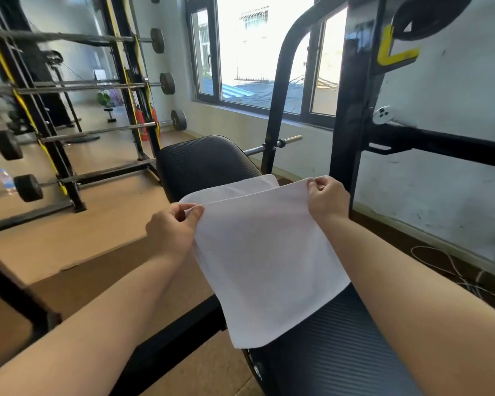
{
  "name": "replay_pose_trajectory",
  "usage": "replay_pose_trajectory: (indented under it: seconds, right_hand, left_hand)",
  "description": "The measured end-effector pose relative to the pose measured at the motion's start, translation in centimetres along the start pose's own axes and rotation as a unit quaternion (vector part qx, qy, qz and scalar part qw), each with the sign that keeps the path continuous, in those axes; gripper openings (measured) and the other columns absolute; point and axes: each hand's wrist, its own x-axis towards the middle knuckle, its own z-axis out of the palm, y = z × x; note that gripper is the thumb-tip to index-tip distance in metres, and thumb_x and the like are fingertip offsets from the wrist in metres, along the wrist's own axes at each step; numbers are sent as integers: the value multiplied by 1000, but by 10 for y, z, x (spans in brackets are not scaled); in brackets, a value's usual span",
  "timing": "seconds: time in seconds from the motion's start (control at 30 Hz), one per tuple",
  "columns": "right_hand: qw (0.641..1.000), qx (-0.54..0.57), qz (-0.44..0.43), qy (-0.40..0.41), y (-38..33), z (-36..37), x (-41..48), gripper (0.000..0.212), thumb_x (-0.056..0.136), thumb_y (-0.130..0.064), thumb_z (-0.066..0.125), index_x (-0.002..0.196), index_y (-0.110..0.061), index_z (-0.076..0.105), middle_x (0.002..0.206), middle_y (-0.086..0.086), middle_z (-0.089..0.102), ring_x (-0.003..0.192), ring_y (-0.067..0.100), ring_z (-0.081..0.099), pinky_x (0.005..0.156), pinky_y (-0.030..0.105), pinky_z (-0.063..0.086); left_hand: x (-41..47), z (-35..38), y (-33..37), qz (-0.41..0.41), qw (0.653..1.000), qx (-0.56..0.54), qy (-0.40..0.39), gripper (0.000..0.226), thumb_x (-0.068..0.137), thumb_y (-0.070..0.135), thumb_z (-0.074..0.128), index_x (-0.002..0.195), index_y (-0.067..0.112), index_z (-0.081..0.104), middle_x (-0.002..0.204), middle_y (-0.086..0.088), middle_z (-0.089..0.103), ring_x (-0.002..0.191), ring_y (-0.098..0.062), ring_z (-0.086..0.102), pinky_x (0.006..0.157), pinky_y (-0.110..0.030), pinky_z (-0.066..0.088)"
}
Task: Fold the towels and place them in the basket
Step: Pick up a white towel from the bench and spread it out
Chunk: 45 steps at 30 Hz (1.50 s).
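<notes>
- Over the black weight bench, a white towel lies doubled, its upper layer lifted.
- Left hand pinches the near-left corner.
- Right hand pinches the far-right corner.

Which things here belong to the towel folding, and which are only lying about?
For the job: white towel, pinched at two corners by the left hand and right hand; black bench beneath it. The basket is not in view.
Lying about: barbells on the rack; water bottle; red fire extinguishers; white cord on the floor.
</notes>
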Motion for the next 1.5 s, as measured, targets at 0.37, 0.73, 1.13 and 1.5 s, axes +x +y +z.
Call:
replay_pose_trajectory:
  seconds: [0.37,0.73,1.13,1.5]
  right_hand:
    - [999,-13,16,-31,-31,66,36,29,105,-31,52,114,-11,71,109,9,74,107,30,65,87,32,46]
    - [989,-50,40,-136,-11,81,56,22,103,-34,53,103,-19,70,111,7,72,104,28,63,86,33,48]
    - [973,86,62,-206,-23,89,68,14,102,-32,59,102,-22,68,86,-6,65,78,12,60,60,21,45]
    - [965,215,57,-137,-25,55,63,16,91,-31,77,102,-18,78,96,1,74,86,19,68,71,32,58]
  left_hand:
    - [37,-12,-17,23,998,26,48,22,96,41,67,103,21,74,93,3,73,84,-14,66,67,-28,55]
    - [50,-13,-21,16,999,38,24,13,96,37,68,97,24,70,90,5,69,85,-16,63,64,-22,47]
    - [56,-18,-25,-55,996,-59,-21,17,96,39,66,101,23,68,97,-1,69,93,-22,64,72,-34,56]
    - [50,-28,-12,-103,989,-104,-36,21,90,41,72,97,23,66,97,-7,69,80,-24,64,64,-39,54]
